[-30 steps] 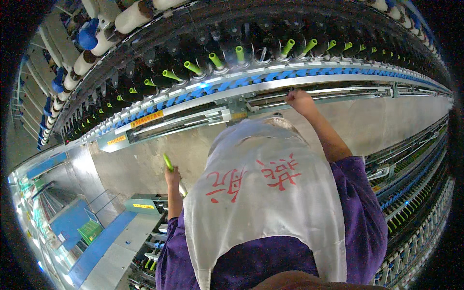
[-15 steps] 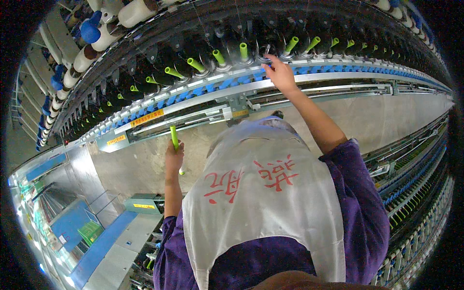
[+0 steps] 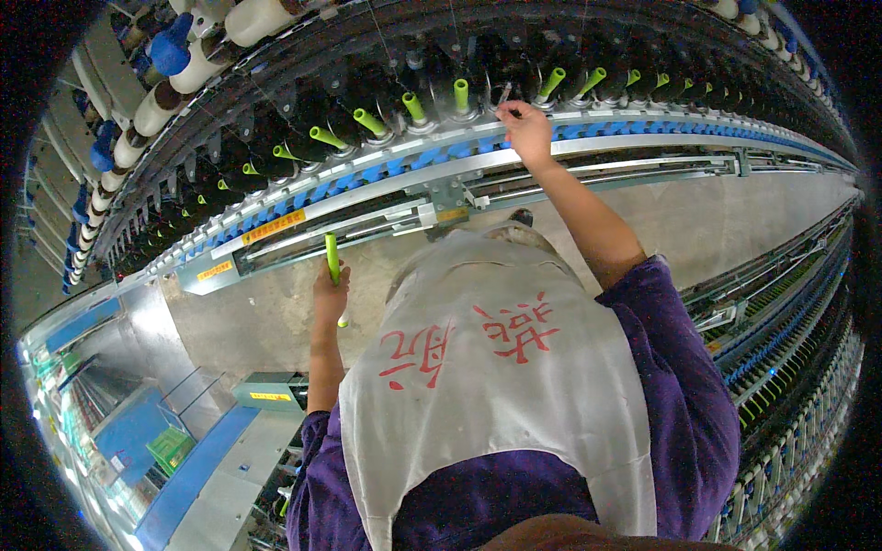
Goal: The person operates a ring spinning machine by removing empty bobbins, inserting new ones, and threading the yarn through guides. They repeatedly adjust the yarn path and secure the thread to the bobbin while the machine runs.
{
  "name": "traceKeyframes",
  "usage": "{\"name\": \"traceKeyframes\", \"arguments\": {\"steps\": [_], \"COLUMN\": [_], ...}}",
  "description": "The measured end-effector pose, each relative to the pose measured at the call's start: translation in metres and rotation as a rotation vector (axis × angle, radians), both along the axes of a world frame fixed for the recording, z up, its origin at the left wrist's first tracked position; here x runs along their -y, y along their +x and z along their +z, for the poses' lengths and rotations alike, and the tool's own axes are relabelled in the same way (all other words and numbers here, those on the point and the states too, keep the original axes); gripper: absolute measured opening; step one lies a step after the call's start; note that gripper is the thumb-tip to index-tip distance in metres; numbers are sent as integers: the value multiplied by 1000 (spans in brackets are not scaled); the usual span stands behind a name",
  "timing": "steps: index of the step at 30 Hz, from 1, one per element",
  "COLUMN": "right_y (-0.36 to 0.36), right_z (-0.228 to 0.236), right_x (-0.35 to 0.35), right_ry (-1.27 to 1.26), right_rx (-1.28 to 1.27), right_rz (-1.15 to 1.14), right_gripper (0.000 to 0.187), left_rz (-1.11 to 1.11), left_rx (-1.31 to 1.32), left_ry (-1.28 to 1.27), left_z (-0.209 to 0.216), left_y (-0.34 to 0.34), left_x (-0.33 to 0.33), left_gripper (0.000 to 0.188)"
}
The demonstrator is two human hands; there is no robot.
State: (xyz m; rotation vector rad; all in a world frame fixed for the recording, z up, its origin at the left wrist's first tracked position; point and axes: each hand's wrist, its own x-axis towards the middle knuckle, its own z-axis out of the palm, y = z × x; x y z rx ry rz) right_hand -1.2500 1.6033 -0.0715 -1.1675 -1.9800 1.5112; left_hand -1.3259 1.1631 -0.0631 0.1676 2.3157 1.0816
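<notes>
My left hand (image 3: 331,292) is closed around a bobbin (image 3: 332,253), a slim bright-green tube held upright. White shows at its lower end, below my fist. Farther off, my right hand (image 3: 528,133) reaches to the spindle row of a spinning frame, thumb and fingertips pinched together. Whatever is between them is too small to make out. Right at those fingertips stands a bare spindle (image 3: 504,92), metal and without a green tube. On either side of it, a green bobbin (image 3: 461,94) and another green bobbin (image 3: 551,84) sit on their spindles.
A blue strip of parts (image 3: 395,163) and a metal rail (image 3: 367,188) run along the frame below the spindles. White rolls (image 3: 188,73) line the upper left. Another machine (image 3: 781,367) stands at the right, across the aisle floor (image 3: 661,220). A green crate (image 3: 171,449) is lower left.
My right hand has drawn slightly back toward me from the bare spindle, its fingers now curled into a pinch. My left hand still holds the bobbin, nearly unmoved.
</notes>
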Motion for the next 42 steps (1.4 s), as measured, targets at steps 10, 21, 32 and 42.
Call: {"name": "traceKeyframes", "arguments": {"steps": [10, 21, 32, 42], "right_y": [10, 7, 12, 42], "right_z": [-2, -2, 70, 148], "right_x": [-11, -9, 85, 59], "right_ry": [-125, -136, -484, -436], "right_rx": [-83, -19, -472, -22], "right_rz": [111, 78, 899, 1220], "right_gripper": [20, 21, 71, 29], "left_rz": [-69, -128, 30, 151], "left_rx": [39, -91, 243, 380], "left_ry": [59, -23, 778, 1126], "left_z": [-23, -45, 115, 200], "left_y": [-6, -15, 3, -27], "left_x": [-7, -1, -144, -181], "left_gripper": [22, 25, 30, 19]}}
